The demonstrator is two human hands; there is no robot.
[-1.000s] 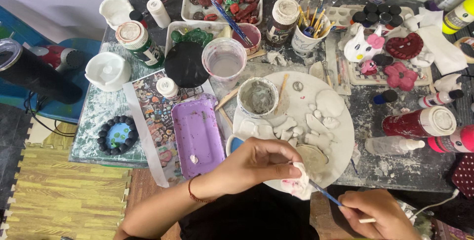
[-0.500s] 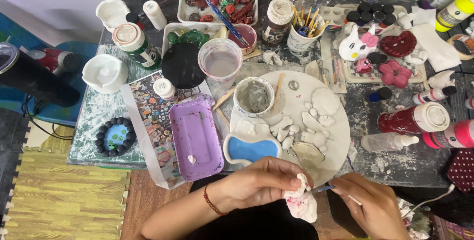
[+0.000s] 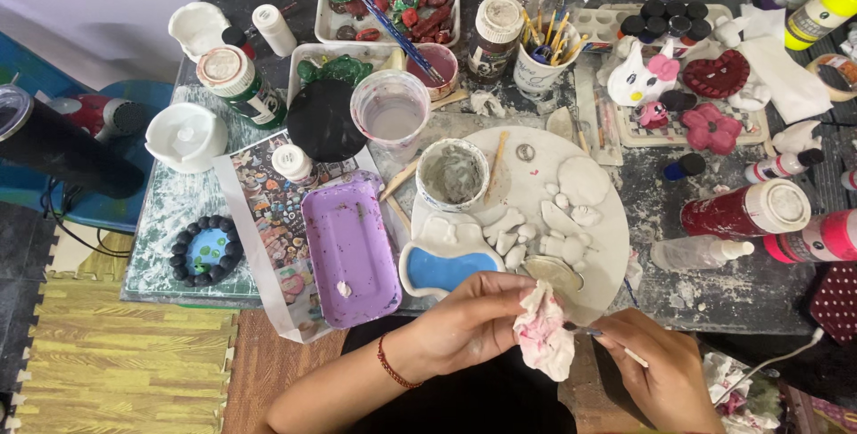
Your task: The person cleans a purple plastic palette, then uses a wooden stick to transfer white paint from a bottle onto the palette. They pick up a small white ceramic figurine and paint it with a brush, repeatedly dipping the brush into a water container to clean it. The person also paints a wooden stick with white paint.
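Where left hand (image 3: 473,322) pinches stained tissue (image 3: 544,336), brush (image 3: 625,352) tip hidden, right hand (image 3: 665,371) gripping.

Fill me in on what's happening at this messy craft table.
A person sits at a paint-splattered table. The left hand holds a crumpled, pink-stained tissue, pinched around the tip of a thin paintbrush in the right hand. Just ahead lie a blue-filled dish, a purple tray and a round board of unpainted clay pieces.

Pink-stained white tissue (image 3: 544,340), purple tray (image 3: 350,251)
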